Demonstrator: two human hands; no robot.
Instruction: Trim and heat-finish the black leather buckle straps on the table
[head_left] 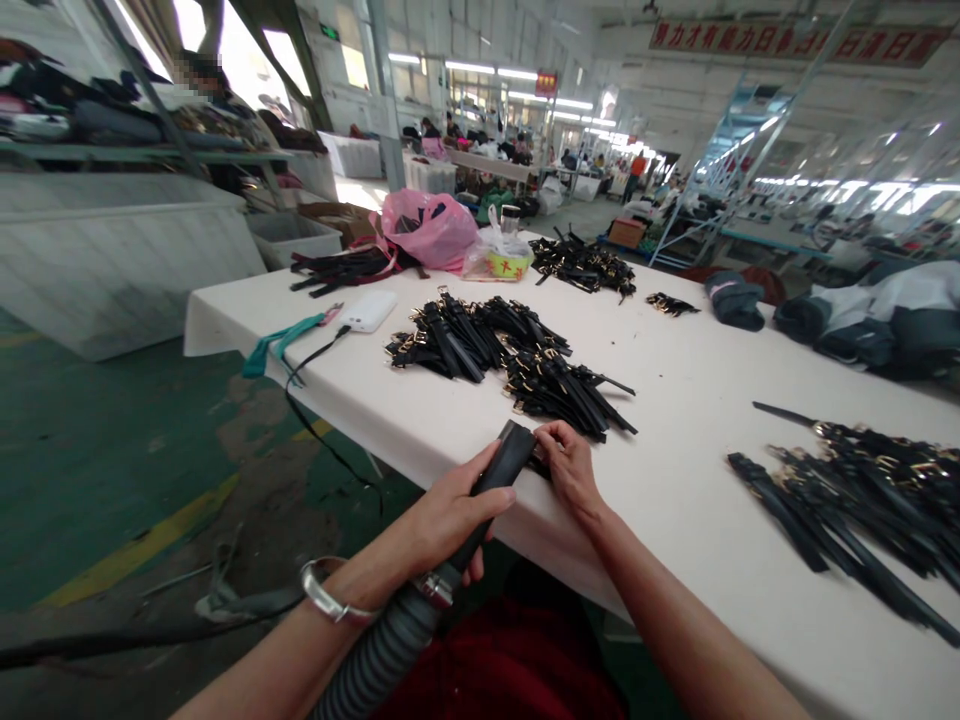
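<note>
My left hand (pixel 457 515) is wrapped round the black nozzle (pixel 504 462) of a ribbed vacuum hose (pixel 394 640), which runs down past my forearm. The nozzle tilts up to the right, its mouth at the table edge. Close by its tip, my right hand (pixel 568 465) is closed with fingers pinched on a short black strap (pixel 538 463), mostly hidden by the fingers and nozzle. Just beyond both hands lies a pile of black straps with gold-coloured buckles (pixel 562 390), touching another such pile (pixel 454 335).
More black buckled straps (pixel 847 500) lie on the white-covered table (pixel 675 400) at right, others (pixel 581 262) at the back. A white power bank (pixel 367 312) with a black cable, a teal strap (pixel 281 345) and a pink bag (pixel 427 230) are at left. A person sits behind large bins (pixel 112 260).
</note>
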